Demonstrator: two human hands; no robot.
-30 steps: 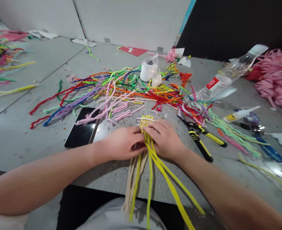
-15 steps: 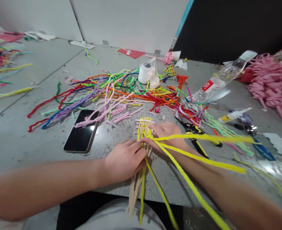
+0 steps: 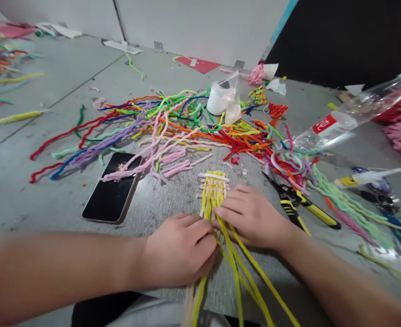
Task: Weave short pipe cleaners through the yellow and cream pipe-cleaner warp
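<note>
A small woven piece of yellow and pale pink yarn lies flat on the grey table in front of me. Loose yellow yarn strands run down from it towards my lap, and beige strands hang beside them over the table edge. My left hand is closed around strands just below the weave, its fingertips hidden. On the right, my right hand is curled at the weave's lower right side, thumb and fingers closed on yellow strands. The two hands almost touch.
A phone lies at left. Behind the weave spreads a heap of coloured yarn with a white spool. To the right are black-yellow pliers, a tape ring, a glue bottle and a leaning plastic bottle.
The yellow strands that stretched right across my right forearm now hang down towards me. My right hand has turned and closed at the weave's side. The view has shifted slightly.
</note>
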